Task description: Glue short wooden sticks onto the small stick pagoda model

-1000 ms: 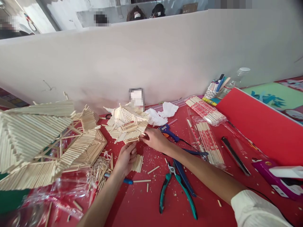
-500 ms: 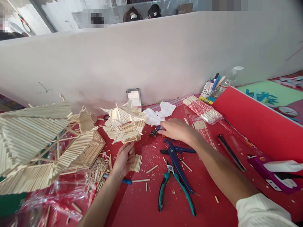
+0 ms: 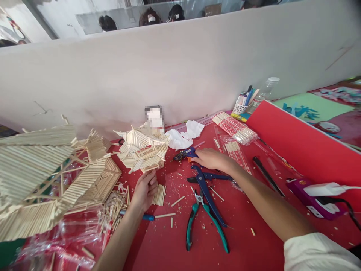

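Head view: my left hand [image 3: 144, 190], fingers curled, meets the small wooden-stick pavilion [image 3: 145, 148] at its lower edge, probably steadying it; can't tell if it grips. My right hand [image 3: 210, 159] grips the blue hot-glue gun [image 3: 188, 153], nozzle pavilion-side, presumably for short reach.

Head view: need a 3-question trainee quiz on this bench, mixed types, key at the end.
1. True or false: the right hand is at the blue glue gun.
2. Choose one. The handles of the teal-handled pliers are:
a) pressed together
b) spread apart
c) under the left forearm
3. Short answer: which hand is nearest the base of the smaller stick model?

Key: 1 true; 2 b; 3 the left hand.
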Demonstrator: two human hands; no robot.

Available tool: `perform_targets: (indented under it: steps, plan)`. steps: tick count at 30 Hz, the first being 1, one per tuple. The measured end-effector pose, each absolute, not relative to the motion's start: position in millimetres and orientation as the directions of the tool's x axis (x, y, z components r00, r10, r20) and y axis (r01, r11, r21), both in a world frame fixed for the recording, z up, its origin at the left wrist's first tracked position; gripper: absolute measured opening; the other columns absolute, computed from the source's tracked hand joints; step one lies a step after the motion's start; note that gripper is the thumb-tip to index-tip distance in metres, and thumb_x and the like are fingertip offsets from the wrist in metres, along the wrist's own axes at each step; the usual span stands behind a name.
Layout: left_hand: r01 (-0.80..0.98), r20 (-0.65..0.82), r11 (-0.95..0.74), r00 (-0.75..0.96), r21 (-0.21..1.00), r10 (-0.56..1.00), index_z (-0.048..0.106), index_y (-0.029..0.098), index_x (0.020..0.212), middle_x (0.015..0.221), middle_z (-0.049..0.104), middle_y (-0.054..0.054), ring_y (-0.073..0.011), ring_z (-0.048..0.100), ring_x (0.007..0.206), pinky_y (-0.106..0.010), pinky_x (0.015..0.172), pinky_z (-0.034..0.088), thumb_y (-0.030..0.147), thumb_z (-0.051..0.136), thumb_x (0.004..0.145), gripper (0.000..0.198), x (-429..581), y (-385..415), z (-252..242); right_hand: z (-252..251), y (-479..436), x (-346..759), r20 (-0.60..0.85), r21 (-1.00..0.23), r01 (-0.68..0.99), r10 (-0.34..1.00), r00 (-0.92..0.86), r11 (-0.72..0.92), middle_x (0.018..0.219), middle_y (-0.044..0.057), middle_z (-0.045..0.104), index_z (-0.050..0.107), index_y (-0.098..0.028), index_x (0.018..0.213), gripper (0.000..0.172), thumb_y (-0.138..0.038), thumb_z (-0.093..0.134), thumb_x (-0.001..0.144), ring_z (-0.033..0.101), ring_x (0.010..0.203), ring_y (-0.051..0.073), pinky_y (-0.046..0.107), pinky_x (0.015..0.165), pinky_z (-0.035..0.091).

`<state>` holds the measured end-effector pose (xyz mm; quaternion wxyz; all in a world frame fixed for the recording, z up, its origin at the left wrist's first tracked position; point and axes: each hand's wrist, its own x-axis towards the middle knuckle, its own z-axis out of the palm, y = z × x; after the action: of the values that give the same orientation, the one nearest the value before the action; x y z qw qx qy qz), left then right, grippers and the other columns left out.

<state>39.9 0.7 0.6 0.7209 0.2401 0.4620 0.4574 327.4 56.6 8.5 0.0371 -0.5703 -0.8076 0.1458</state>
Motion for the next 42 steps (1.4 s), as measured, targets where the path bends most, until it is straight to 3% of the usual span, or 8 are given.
perform_targets:
  steps: [4,8,12,19,22,27,35,42]
  plan:
    - [-0.441,-0.454,0.472,0.153,0.764,0.878,0.039,0.02,0.073,0.052,0.038,0.012,0.0001,0.019,0.037,-0.013,0.033,0.01,0.036,0.088,0.062,0.053,40.2,0.3,2.3,12.8,49.8,337.5,-0.028,-0.498,0.811,0.928,-0.371,0.309,0.097,0.011,0.076,0.067,-0.02,0.107,0.02,-0.035,0.059,0.096,0.072,0.084,0.026,0.03,0.067,0.049]
    - [-0.435,-0.458,0.476,0.154,0.764,0.876,0.04,0.02,0.073,0.051,0.037,0.012,0.0,0.019,0.037,-0.013,0.032,0.011,0.035,0.087,0.062,0.05,40.5,0.1,4.1,21.9,41.1,337.5,-0.059,-0.768,0.587,0.884,-0.464,0.257,0.098,0.006,0.075,0.061,-0.021,0.116,0.023,-0.034,0.055,0.097,0.071,0.083,0.021,0.03,0.072,0.053]
    - [-0.436,-0.472,0.48,0.133,0.761,0.871,0.044,0.02,0.076,0.051,0.037,0.013,-0.0001,0.019,0.036,-0.013,0.032,0.011,0.032,0.089,0.058,0.05,41.4,0.5,6.0,21.3,37.5,329.1,-0.02,-0.895,0.398,0.873,-0.487,0.201,0.102,0.007,0.072,0.06,-0.018,0.108,0.02,-0.032,0.056,0.095,0.069,0.088,0.02,0.03,0.074,0.054]
    - [-0.419,-0.476,0.483,0.129,0.769,0.87,0.041,0.019,0.071,0.051,0.037,0.012,0.0004,0.02,0.036,-0.013,0.032,0.012,0.036,0.089,0.061,0.053,42.2,0.7,9.2,18.0,35.7,323.8,-0.059,-0.915,0.367,0.843,-0.534,0.168,0.076,0.001,0.063,0.058,-0.018,0.091,0.011,-0.029,0.056,0.09,0.06,0.068,0.015,0.028,0.065,0.048]
    - [-0.416,-0.481,0.49,0.134,0.766,0.866,0.042,0.019,0.071,0.051,0.038,0.012,0.0006,0.02,0.036,-0.012,0.031,0.012,0.034,0.089,0.06,0.051,41.8,1.2,8.7,23.6,33.7,320.5,0.003,-0.892,0.386,0.858,-0.514,0.235,0.085,0.002,0.064,0.059,-0.019,0.102,0.024,-0.039,0.058,0.09,0.058,0.074,0.016,0.029,0.069,0.045]
    - [-0.416,-0.499,0.506,0.136,0.755,0.856,0.041,0.018,0.069,0.051,0.037,0.012,0.0008,0.02,0.036,-0.011,0.031,0.012,0.033,0.089,0.061,0.051,41.6,2.7,7.4,26.3,31.5,307.5,0.045,-0.809,0.465,0.827,-0.561,0.359,0.081,0.004,0.064,0.061,-0.02,0.086,0.036,-0.053,0.051,0.097,0.057,0.073,0.018,0.031,0.066,0.039]
    - [-0.409,-0.512,0.512,0.121,0.755,0.851,0.039,0.019,0.068,0.05,0.036,0.012,0.0004,0.019,0.036,-0.011,0.031,0.013,0.033,0.088,0.062,0.052,41.9,2.8,7.3,8.8,30.8,289.6,0.229,-0.672,0.514,0.81,-0.54,0.533,0.084,0.003,0.06,0.056,-0.021,0.084,0.033,-0.05,0.049,0.099,0.054,0.076,0.017,0.028,0.067,0.037]
    - [-0.416,-0.529,0.518,0.098,0.748,0.843,0.038,0.02,0.07,0.05,0.034,0.012,0.0,0.019,0.036,-0.012,0.032,0.012,0.033,0.088,0.064,0.052,40.9,3.5,4.3,-0.2,31.7,286.4,0.264,-0.624,0.565,0.826,-0.498,0.54,0.089,0.004,0.057,0.054,-0.02,0.085,0.033,-0.05,0.051,0.098,0.053,0.076,0.017,0.028,0.06,0.033]
